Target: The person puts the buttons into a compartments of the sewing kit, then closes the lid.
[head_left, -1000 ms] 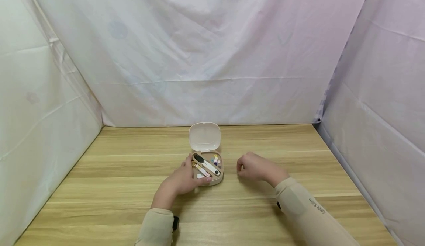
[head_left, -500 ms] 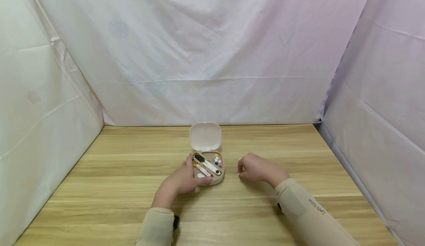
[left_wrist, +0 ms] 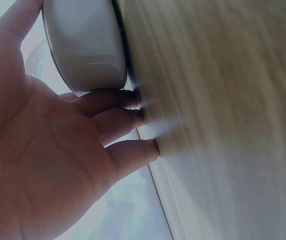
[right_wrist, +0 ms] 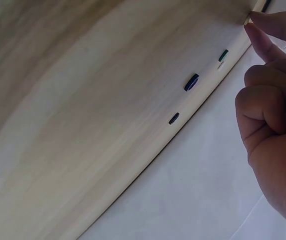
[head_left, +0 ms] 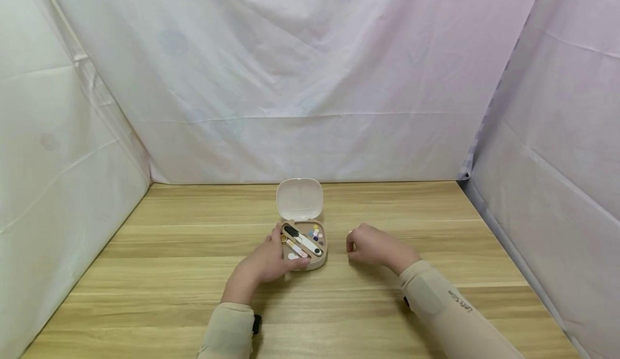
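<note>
An open sewing kit box [head_left: 317, 264] stands mid-table with its pale lid [head_left: 299, 200] tipped back. Inside lie white thread snips [head_left: 302, 240] with a dark sheath, a short tape measure strip [head_left: 296, 248] and several coloured buttons [head_left: 315, 233]. My left hand [head_left: 266, 261] holds the box at its left side, thumb along the front rim. In the left wrist view, the other fingers [left_wrist: 128, 150] reach down to the table beside the box wall. To the right of the box, my right hand [head_left: 375, 246] pinches a small pale button [right_wrist: 247, 20] at the tabletop, mostly covered by thumb and forefinger.
Loose on the table by my right hand lie a dark blue button [right_wrist: 191, 82], a black button [right_wrist: 173, 118] and a green button [right_wrist: 223, 55], with a white one close by. White cloth [head_left: 300, 79] hangs behind the wooden table [head_left: 194, 213] and along both sides.
The left hand and the box stay where they were. The right hand shifts only slightly at its spot; the white speck seen at its fingertips half a second ago is now hidden in the head view.
</note>
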The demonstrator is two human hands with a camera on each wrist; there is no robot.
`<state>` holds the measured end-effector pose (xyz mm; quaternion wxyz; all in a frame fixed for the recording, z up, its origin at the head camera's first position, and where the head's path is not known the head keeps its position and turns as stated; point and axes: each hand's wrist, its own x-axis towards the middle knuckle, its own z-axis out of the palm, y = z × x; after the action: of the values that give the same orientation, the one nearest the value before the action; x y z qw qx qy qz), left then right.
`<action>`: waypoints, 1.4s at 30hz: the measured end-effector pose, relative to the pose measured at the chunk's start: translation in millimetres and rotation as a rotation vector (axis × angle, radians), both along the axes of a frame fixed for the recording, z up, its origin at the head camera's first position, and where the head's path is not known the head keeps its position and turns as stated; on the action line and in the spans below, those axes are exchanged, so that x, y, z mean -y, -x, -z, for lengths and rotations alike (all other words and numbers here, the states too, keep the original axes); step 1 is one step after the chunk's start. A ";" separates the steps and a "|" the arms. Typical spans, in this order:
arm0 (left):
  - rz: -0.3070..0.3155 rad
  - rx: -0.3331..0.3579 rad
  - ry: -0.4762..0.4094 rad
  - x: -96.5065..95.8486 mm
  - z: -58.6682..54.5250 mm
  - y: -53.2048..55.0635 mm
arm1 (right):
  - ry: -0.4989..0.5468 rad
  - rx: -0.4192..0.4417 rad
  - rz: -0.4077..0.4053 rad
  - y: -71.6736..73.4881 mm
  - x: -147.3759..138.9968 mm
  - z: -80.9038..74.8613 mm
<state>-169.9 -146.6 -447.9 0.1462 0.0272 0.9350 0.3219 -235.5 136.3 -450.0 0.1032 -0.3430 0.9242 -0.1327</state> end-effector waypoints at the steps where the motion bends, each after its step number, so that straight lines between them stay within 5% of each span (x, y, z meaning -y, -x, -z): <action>1: 0.000 0.001 -0.002 0.0 0.0 0.1 | -0.001 -0.005 -0.001 -0.1 0.0 0.4; 14: -0.002 0.001 -0.002 -1.6 -1.9 -0.3 | 0.010 -0.040 0.028 -1.0 1.2 1.1; 42: -0.017 0.002 -0.002 0.6 0.2 -0.4 | 0.041 -0.108 0.008 23.1 71.6 -42.1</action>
<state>-169.5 -147.2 -448.1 0.1445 0.0192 0.9347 0.3241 -258.6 64.8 -407.9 0.0457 -0.3481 0.9268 -0.1332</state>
